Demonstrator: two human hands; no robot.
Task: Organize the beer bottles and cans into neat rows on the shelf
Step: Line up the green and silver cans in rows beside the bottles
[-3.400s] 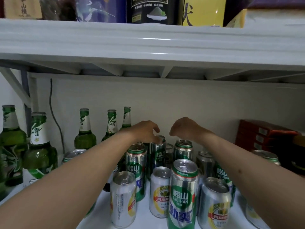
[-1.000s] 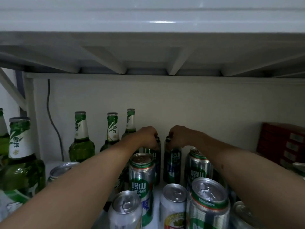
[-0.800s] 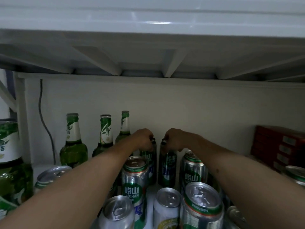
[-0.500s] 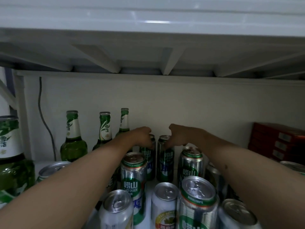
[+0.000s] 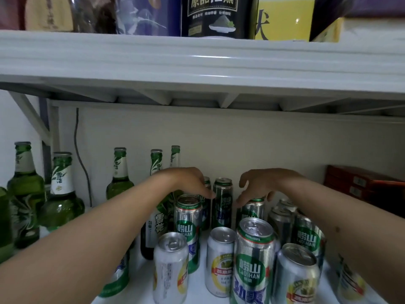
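Leftmost, green bottles [image 5: 61,194] line the shelf [image 5: 197,288], cans [image 5: 255,257] crowd the front. Left hand [image 5: 186,181] half-open, fingertips touching the tall rear can [image 5: 222,202]; right hand [image 5: 263,183] spread open, empty, above another can [image 5: 252,210]. Red boxes [image 5: 361,183] far right; upper shelf [image 5: 197,60] low overhead.

head view, close, facing shelf [image 5: 197,288] interior

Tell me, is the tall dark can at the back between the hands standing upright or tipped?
Upright. The tall dark can stands straight, round top level and facing up, free between both open hands.
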